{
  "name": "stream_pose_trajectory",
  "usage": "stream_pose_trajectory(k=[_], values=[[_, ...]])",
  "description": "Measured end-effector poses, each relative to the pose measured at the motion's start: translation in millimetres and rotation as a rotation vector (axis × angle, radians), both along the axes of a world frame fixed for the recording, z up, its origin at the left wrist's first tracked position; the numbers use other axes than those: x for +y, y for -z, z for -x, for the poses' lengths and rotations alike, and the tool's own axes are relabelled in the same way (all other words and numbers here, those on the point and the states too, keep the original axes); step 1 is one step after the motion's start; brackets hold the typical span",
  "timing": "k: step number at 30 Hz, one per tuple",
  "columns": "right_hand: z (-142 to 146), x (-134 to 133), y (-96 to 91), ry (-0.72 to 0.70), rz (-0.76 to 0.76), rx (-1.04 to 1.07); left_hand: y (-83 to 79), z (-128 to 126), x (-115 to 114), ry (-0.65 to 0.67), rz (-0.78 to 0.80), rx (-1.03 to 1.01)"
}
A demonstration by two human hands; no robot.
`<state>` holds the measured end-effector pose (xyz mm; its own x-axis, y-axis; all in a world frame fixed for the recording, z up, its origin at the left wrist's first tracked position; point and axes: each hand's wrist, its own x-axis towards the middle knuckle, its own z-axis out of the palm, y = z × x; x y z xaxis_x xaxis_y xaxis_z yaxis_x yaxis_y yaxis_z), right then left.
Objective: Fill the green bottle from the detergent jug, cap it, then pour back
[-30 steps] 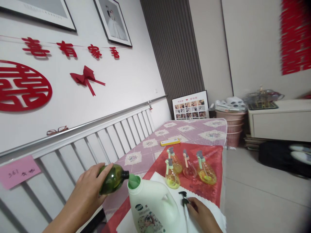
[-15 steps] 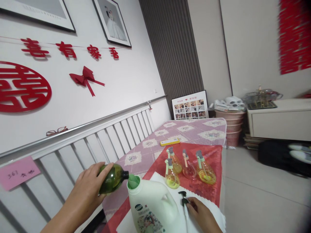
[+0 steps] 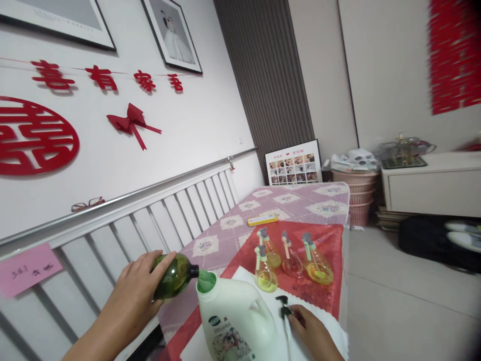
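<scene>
My left hand (image 3: pixel 131 293) is wrapped round a small green bottle (image 3: pixel 173 276), tipped on its side with its black neck against the green mouth of a big white jug (image 3: pixel 235 321). The jug stands upright on a white cloth (image 3: pixel 330 331) at the near end of the table. My right hand (image 3: pixel 313 333) lies on that cloth to the right of the jug, its fingertips touching a black pump cap (image 3: pixel 283 307) with a white tube. Its fingers are curled and mostly hidden.
Several small spray bottles (image 3: pixel 291 258) with yellow or pink liquid stand on a red cloth (image 3: pixel 330 245). A yellow box (image 3: pixel 262 219) lies farther back on the patterned tablecloth. White railing runs along the left. Pink baskets (image 3: pixel 356 200) and a white cabinet (image 3: pixel 432 188) stand beyond.
</scene>
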<state>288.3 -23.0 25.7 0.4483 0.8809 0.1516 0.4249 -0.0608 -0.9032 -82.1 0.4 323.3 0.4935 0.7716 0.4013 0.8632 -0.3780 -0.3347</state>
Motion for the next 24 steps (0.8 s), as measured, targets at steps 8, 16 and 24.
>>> stream_pose_trajectory(k=[8,16,24], values=[[0.0,0.1,-0.3,-0.01,0.017,-0.008,-2.7,-4.0,-0.8,-0.013,0.009,0.013],[0.1,-1.2,-1.3,0.001,0.007,-0.01,-4.4,-4.1,-3.2,-0.021,0.01,0.029],[1.5,-0.3,-2.4,0.004,0.021,-0.011,-8.0,-8.8,-5.7,-0.07,0.034,0.053]])
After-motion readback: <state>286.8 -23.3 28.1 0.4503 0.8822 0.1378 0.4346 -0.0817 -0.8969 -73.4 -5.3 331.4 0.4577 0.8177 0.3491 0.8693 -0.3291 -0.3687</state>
